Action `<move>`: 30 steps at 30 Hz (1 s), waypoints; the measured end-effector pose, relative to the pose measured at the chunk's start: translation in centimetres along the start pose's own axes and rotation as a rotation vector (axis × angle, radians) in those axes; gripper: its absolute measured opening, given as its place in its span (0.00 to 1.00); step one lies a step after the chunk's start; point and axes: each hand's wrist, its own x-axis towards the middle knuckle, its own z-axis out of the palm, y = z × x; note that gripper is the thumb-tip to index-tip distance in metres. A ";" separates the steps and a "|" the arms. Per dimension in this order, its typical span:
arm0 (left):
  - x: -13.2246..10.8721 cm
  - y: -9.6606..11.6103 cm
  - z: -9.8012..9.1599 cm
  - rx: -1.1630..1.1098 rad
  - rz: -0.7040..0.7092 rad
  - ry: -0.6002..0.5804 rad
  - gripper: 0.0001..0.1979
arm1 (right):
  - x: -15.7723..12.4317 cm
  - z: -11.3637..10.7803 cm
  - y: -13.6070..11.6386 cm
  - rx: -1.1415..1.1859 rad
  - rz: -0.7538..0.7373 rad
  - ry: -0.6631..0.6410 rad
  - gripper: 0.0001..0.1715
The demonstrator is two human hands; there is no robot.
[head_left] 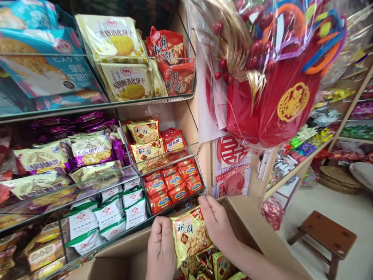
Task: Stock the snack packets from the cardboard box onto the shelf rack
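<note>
While both hands work above the open brown cardboard carton [251,228], I hold one yellow-gold, shiny plastic-wrapped packet [190,235] between them, slightly tilted, printed face toward me. Location: over the carton's opening, toward its far edge, just in front of the lower right corner of the clear-fronted shelf.

Left hand [161,247]: fingers curled tight, thumb pressed along the packet's left edge. Right hand [218,225]: fingers bent, pinching the upper right corner. Neither is spread.

Below, near the carton's near edge, lie loose gold packets [223,266]. Similar yellow packets [148,155] stand on the shelf, behind a block of small red-orange packets [175,181].

Step in hand, as I judge it: two-handed handling of a single packet. Next move seems to call for an even pinch, since the thin film could crease, and for knuckles clear of the carton's edge.
</note>
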 end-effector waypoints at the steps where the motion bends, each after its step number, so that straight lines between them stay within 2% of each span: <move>1: 0.0 -0.1 0.0 0.003 -0.007 0.008 0.17 | -0.1 0.1 0.1 0.053 0.035 -0.004 0.22; 8: -0.9 0.8 -0.1 0.036 -0.200 0.096 0.21 | -1.0 0.5 0.6 0.294 0.312 -0.012 0.26; 10: -1.0 1.6 -0.2 -0.051 -0.236 0.122 0.21 | -1.3 0.2 0.3 0.380 0.334 -0.108 0.25; 13: -0.8 2.9 -0.5 -0.242 -0.272 0.165 0.20 | -1.6 -0.3 -0.4 0.490 0.246 -0.366 0.20; 15: -0.6 3.4 -0.8 -0.303 -0.267 0.186 0.19 | -1.5 -0.4 -0.6 0.506 0.195 -0.457 0.18; 19: -0.4 3.5 -1.2 -0.284 -0.243 0.201 0.19 | -1.3 -0.2 -0.2 0.485 0.156 -0.470 0.17; 23: -0.1 2.6 -1.6 -0.242 -0.142 0.165 0.22 | -1.5 0.1 0.1 0.526 0.131 -0.475 0.15; 27: 0.8 1.8 -2.4 -0.073 -0.016 0.051 0.20 | -1.4 -0.2 -0.1 0.472 0.156 -0.427 0.14; 30: 1.3 1.2 -2.8 -0.024 -0.015 -0.048 0.17 | -0.7 -1.3 0.4 0.350 0.169 -0.359 0.14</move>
